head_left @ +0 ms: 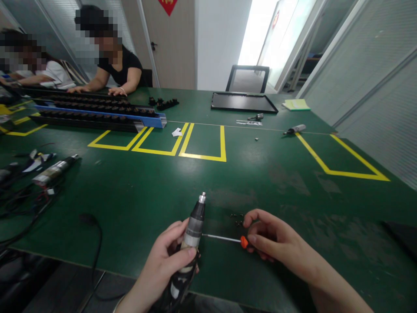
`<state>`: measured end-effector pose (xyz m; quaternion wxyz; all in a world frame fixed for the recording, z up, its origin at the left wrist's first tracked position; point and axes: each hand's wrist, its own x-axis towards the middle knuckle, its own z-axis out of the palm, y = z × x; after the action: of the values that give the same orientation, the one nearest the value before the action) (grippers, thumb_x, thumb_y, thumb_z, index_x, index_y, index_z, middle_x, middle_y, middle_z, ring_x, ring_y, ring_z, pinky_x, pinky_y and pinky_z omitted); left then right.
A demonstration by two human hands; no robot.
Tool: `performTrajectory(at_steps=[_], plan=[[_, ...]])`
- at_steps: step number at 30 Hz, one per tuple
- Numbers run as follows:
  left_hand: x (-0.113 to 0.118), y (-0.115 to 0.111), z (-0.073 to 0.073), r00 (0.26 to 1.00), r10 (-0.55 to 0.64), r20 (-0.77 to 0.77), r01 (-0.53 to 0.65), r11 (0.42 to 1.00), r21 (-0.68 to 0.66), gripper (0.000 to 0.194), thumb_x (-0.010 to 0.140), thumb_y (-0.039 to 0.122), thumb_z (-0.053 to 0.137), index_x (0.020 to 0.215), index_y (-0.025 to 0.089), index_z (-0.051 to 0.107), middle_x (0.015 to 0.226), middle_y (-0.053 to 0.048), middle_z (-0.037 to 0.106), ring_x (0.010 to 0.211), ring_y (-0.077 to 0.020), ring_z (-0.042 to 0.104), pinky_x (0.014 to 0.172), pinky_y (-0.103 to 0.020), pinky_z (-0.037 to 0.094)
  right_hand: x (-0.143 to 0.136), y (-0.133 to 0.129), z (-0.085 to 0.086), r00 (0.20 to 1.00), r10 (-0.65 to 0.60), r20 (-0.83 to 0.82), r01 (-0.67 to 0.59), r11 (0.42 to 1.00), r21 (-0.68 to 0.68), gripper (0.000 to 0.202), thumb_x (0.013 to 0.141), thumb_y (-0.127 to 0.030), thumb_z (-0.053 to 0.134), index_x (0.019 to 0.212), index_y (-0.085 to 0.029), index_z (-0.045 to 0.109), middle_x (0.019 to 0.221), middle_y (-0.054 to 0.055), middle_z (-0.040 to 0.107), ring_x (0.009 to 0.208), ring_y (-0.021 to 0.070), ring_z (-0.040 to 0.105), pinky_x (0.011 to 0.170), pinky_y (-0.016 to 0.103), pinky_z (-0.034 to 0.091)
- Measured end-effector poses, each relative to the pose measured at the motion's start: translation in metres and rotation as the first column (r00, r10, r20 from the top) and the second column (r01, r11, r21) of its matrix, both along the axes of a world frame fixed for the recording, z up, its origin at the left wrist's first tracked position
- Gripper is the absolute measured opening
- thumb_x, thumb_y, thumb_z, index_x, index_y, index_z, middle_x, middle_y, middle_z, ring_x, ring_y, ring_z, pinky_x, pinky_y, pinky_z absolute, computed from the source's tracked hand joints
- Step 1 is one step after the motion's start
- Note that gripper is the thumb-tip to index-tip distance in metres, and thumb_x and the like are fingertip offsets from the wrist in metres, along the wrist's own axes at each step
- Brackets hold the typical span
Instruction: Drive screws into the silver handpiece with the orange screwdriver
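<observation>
My left hand (166, 252) is wrapped round an electric screwdriver (193, 230), a black and silver cylinder tilted up with its metal nose pointing away from me. A hand screwdriver (224, 238) with a thin steel shaft and an orange-red handle end is in the fingers of my right hand (270, 237). Its tip meets the side of the electric screwdriver's body; my right hand hides most of the handle. Several small dark screws (239, 219) lie on the green table (137, 191) just beyond my right fingers.
Another electric screwdriver (55, 170) and cables lie at left. Long black and blue rails (130, 115) stretch across the far left, where two people sit. Farther off are a black framed panel (243, 102), a grey tool (295, 129) and a notepad (296, 104). Yellow tape (202, 156) marks the table.
</observation>
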<state>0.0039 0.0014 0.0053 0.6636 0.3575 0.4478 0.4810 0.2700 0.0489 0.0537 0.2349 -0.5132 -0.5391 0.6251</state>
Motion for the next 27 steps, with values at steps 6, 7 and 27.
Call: performTrajectory(at_steps=[6,7,27], plan=[[-0.0008,-0.0007,-0.0021,1.0,0.005,0.016,-0.004,1.0,-0.01,0.043,0.076,0.032,0.088,0.118,0.025,0.08,0.085,-0.001,0.062,0.063,-0.0153,0.065,0.054,-0.025,0.059,0.0002,0.0001,0.0001,0.999,0.008,-0.034,-0.005,0.994,0.107,0.032,0.074,-0.029,0.081,0.095,-0.021,0.058,0.077,-0.001,0.065,0.071,0.0162,0.059,0.069,0.03,0.048],[-0.0011,-0.0011,-0.0024,1.0,0.001,0.016,-0.001,1.0,-0.006,0.043,0.077,0.032,0.087,0.118,0.025,0.08,0.085,-0.001,0.062,0.064,-0.0154,0.065,0.055,-0.025,0.059,0.0001,-0.0003,0.0,1.0,0.017,-0.026,-0.014,0.994,0.111,0.032,0.073,-0.027,0.081,0.095,-0.021,0.059,0.079,-0.001,0.064,0.073,0.0161,0.06,0.07,0.03,0.048],[-0.0015,0.0002,-0.0027,1.0,-0.007,0.005,0.007,1.0,0.015,0.043,0.077,0.033,0.087,0.118,0.026,0.08,0.089,-0.002,0.06,0.064,-0.0162,0.066,0.055,-0.027,0.06,0.0013,-0.0013,-0.0017,0.988,0.049,-0.147,-0.035,0.995,0.095,0.035,0.077,-0.023,0.08,0.1,-0.022,0.054,0.083,-0.002,0.061,0.074,0.0137,0.057,0.069,0.027,0.046]])
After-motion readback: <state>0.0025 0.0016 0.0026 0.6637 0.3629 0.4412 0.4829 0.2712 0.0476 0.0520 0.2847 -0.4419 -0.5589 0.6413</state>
